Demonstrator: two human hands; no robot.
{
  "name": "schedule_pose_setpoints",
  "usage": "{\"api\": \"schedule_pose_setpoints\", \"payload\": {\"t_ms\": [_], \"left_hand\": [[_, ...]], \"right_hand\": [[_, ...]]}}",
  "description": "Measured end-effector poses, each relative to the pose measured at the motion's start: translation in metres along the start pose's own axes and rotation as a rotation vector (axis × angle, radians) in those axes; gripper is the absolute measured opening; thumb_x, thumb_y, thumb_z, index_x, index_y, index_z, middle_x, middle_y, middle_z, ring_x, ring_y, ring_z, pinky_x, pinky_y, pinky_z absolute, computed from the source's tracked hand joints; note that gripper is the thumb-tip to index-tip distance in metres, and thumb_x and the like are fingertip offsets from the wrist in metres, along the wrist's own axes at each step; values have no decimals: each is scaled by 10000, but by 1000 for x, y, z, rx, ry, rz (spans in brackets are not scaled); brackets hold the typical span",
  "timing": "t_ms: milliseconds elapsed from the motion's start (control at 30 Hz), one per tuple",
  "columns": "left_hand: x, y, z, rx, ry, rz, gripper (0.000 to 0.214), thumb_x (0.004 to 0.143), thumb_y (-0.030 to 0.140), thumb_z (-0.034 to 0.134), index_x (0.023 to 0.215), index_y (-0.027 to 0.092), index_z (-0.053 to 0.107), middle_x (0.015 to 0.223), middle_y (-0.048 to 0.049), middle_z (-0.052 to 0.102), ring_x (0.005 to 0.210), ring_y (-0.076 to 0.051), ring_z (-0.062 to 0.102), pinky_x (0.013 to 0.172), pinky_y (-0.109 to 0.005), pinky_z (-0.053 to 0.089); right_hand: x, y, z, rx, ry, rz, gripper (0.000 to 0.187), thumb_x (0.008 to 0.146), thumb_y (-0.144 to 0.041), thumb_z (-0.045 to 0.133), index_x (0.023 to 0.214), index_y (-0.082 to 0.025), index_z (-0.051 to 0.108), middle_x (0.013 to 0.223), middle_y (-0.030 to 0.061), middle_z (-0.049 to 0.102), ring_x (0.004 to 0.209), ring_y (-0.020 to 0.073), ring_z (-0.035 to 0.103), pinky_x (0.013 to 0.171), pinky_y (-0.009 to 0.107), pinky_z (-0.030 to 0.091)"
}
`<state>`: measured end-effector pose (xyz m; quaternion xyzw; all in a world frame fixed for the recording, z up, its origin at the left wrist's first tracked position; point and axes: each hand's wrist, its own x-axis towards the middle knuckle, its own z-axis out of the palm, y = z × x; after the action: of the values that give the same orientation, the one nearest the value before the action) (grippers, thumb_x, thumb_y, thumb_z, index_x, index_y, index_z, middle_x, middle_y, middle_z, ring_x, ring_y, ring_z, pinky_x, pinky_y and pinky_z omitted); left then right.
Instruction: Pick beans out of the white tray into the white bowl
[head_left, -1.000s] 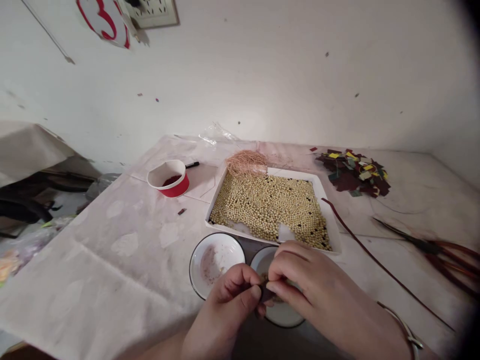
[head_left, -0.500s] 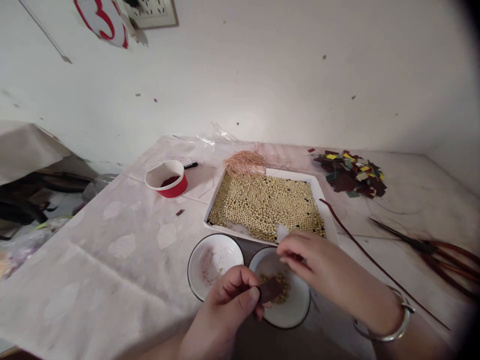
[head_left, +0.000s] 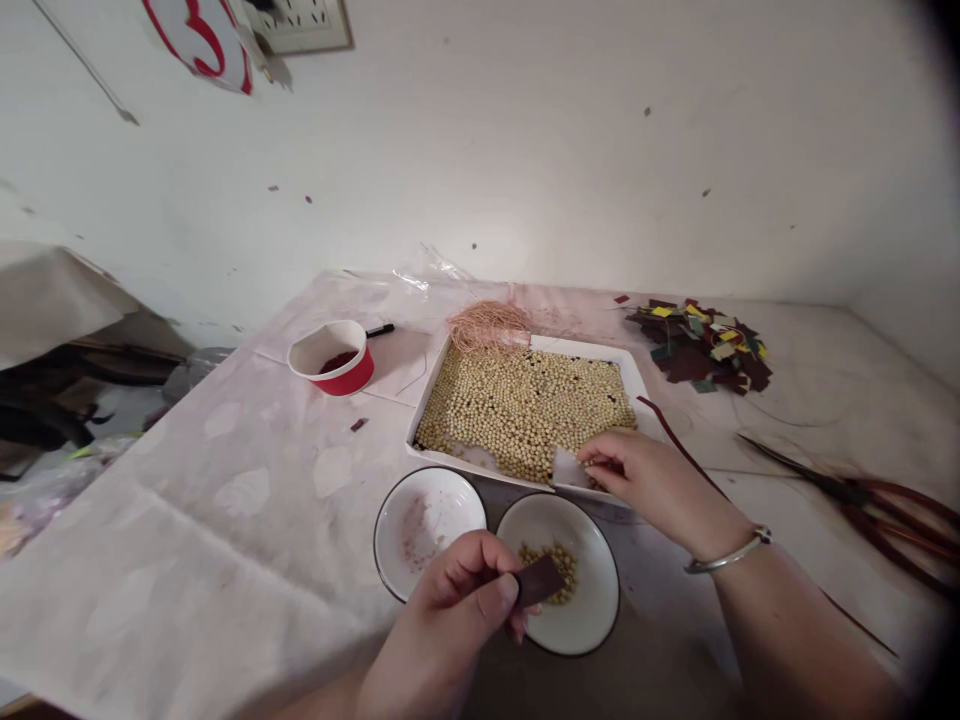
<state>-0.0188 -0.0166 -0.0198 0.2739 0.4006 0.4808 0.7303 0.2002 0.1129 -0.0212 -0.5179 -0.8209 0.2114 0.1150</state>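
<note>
My left hand (head_left: pixel 457 605) is closed in a pinch on a small dark maroon square piece (head_left: pixel 538 581), held over the near edge of a white bowl (head_left: pixel 600 600) that has a few tan beads at its bottom. My right hand (head_left: pixel 645 478) reaches into the near right corner of a white rectangular tray (head_left: pixel 424 415) full of tan beads (head_left: pixel 525 405). Its fingertips are pinched together among the beads; what they hold is too small to make out. A silver bangle (head_left: pixel 726 552) circles that wrist.
A second white bowl (head_left: pixel 427 525) with pinkish residue stands left of the first. Further off are a red paper cup (head_left: pixel 334 358), a tuft of tan threads (head_left: pixel 491 325), a heap of coloured scraps (head_left: pixel 705 345), and dark red strips (head_left: pixel 862 495) at right.
My right hand left my left hand and moved away from me into the bead tray. The left hand stayed put with the maroon piece, and the bowl with beads came into view.
</note>
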Motion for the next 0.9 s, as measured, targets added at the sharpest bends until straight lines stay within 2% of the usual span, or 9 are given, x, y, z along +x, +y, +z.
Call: {"api": "schedule_pose_setpoints", "payload": {"t_ms": [400, 700, 900], "left_hand": [[-1, -1, -1, 13, -1, 1, 244, 755, 373, 694, 736, 148, 602, 649, -11, 598, 611, -121, 499, 623, -265, 369], [0, -1, 0, 7, -12, 12, 226, 765, 357, 688, 741, 150, 602, 648, -8, 603, 604, -116, 502, 623, -260, 375], [0, 0, 1, -9, 2, -7, 235, 754, 365, 700, 742, 151, 604, 648, -8, 605, 602, -114, 503, 618, -254, 375]], "right_hand": [[7, 9, 14, 1, -2, -13, 107, 780, -115, 554, 790, -174, 642, 820, 73, 681, 774, 217, 608, 680, 304, 447], [7, 1, 11, 46, -8, -10, 125, 800, -135, 517, 716, -180, 598, 735, 39, 644, 708, 195, 586, 634, 292, 421], [4, -2, -1, 112, 58, 47, 108, 814, -193, 524, 725, -195, 584, 711, 26, 629, 653, 189, 581, 598, 300, 428]]}}
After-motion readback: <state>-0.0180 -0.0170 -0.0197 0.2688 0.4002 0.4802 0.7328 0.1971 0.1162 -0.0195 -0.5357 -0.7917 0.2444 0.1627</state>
